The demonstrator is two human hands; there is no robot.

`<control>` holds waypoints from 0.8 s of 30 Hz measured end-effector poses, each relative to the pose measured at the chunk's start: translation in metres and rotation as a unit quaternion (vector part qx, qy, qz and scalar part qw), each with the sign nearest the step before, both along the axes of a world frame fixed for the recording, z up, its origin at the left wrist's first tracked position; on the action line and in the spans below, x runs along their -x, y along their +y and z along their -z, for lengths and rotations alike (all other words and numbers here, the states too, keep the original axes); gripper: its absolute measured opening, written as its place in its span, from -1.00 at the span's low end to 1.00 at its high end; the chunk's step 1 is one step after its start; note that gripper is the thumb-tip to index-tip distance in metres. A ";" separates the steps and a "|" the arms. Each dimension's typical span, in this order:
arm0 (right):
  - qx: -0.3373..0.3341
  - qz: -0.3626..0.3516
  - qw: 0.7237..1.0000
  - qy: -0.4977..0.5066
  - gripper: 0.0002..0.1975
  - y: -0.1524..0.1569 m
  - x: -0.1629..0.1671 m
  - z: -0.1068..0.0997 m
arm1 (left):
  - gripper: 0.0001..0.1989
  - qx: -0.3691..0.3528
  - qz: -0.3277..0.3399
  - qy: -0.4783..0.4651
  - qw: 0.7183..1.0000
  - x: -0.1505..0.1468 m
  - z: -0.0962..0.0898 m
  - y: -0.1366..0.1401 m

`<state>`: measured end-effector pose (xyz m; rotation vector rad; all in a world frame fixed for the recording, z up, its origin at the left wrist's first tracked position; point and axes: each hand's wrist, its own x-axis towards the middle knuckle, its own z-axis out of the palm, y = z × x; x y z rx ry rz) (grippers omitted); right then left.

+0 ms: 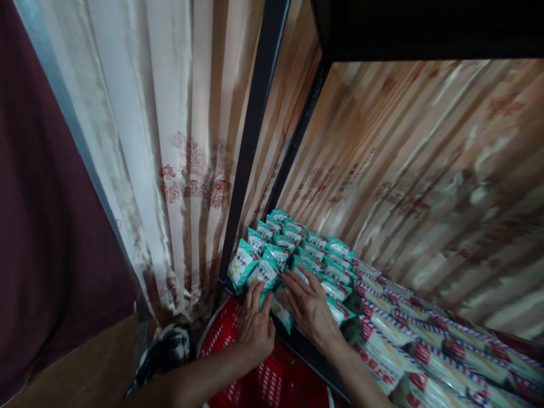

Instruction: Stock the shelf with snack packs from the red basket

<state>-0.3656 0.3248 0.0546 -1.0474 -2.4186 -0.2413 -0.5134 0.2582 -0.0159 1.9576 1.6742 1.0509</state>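
Rows of teal snack packets with white fronts and dark lettering stand on a dark shelf in the head view. My left hand touches the lower edge of a front packet, its fingers stretched forward and slightly apart. To its right, my right hand lies over the front of the neighbouring rows with fingers extended. Between the hands, a tilted teal packet sits at the shelf's front edge, partly covered by my right fingers. Neither hand is visibly wrapped round a packet.
White packets with red and blue striped edges fill the shelf on the right. Below the shelf edge is a red perforated basket. Dark metal posts frame the shelf, with printed pale curtains beside and behind it.
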 end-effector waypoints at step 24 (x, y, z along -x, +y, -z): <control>0.036 -0.031 0.999 0.010 -0.70 0.100 0.080 -0.007 | -0.40 -0.034 0.002 0.001 0.999 0.022 0.006 0.018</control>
